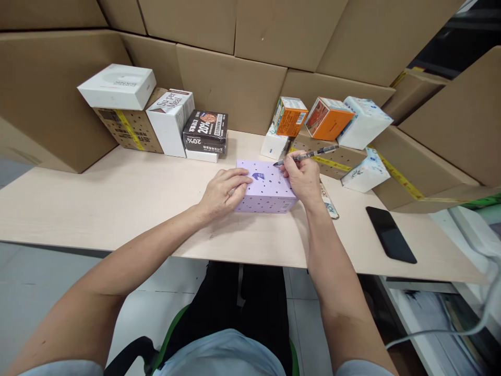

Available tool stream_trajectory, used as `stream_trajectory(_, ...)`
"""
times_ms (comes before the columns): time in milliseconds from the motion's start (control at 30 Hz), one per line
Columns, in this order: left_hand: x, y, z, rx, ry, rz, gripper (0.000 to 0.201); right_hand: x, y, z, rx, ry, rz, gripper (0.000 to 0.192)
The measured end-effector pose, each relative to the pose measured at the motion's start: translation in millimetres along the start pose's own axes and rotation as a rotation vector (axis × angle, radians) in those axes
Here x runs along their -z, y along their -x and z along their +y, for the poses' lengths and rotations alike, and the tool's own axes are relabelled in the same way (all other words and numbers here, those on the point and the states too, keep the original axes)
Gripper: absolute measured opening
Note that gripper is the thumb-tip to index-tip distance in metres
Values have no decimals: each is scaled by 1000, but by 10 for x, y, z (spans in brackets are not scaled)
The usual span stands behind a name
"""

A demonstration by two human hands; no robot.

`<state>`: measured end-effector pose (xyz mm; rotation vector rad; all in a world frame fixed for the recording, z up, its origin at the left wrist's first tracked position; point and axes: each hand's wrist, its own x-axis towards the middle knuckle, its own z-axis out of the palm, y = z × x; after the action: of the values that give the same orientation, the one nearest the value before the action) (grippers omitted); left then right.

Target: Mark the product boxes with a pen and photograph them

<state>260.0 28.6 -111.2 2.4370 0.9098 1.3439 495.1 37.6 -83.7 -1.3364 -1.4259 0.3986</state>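
Note:
A small lilac box (266,188) with dark dots and a purple mark lies on the pale wooden table (117,198), near the middle. My left hand (224,192) rests on the box's left side, fingers spread over its top edge. My right hand (303,176) grips a dark pen (309,155), its tip touching the far edge of the box's top. The right wrist lies on the table beside the box.
Along the back stand a white box (117,86) on a brown carton (131,128), a white carton (172,121), a dark box (206,131), orange boxes (327,118) and tissue packs (364,175). A black phone (390,235) lies at right. Cardboard walls surround the table.

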Motion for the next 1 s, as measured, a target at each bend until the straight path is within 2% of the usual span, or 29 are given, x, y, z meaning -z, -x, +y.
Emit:
stream_trajectory(567, 0, -1, -3, -5, -2, 5, 25, -2, 6, -22, -3, -5, -3, 21)
stream_trajectory(667, 2, 4, -4, -12, 3, 2, 25, -39, 1, -8, -68, -157, 56, 26)
stream_trajectory(833, 19, 21, 9, -14, -10, -31, 25, -22, -85, 132, -163, -342, 311, 36)
stream_trajectory(867, 22, 27, 10, -14, -19, -45, 27, 12, -103, 182, -177, -322, 343, 36)
stream_trajectory(933, 24, 41, 8, -18, -45, -76, 35, 101, -119, 292, -216, -182, 324, 32)
stream_trajectory(1000, 22, 55, 4, -23, -83, -104, 41, 193, -105, 391, -250, 53, 193, 27)
